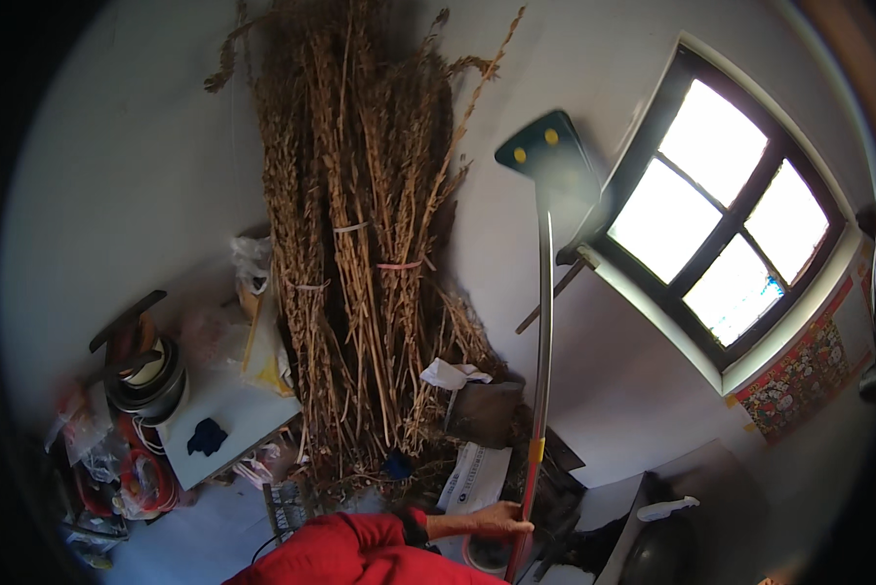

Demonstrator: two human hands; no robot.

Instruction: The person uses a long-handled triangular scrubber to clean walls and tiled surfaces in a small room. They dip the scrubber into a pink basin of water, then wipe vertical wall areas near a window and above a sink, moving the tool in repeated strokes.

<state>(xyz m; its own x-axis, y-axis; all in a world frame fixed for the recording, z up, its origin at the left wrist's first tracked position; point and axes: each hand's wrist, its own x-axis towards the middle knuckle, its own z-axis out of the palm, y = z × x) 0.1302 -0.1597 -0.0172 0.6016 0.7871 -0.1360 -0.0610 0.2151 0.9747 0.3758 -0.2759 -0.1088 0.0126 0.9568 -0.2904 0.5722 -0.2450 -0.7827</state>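
Observation:
My left hand (498, 518), in a red sleeve with a dark cuff, is closed around the lower, red part of a long metal pole (544, 329). A yellow band sits on the pole just above the hand. The pole rises nearly upright to a dark green angular mop-like head (548, 150) with two yellow dots; its lower right part is blurred. This head is in front of the wall, left of the window (727, 212); whether it touches the wall cannot be told. My right hand is out of view. The pole's bottom end is cut off by the picture edge.
Bundles of dried stalks (365, 292) lean on the wall. At left are a white tabletop (226, 431) with a dark cloth (207, 437), stacked pots (149, 387) and plastic bags (101, 446). A brown box (485, 413) and a printed white sack (478, 475) lie ahead. A wooden stick (551, 296) is below the window.

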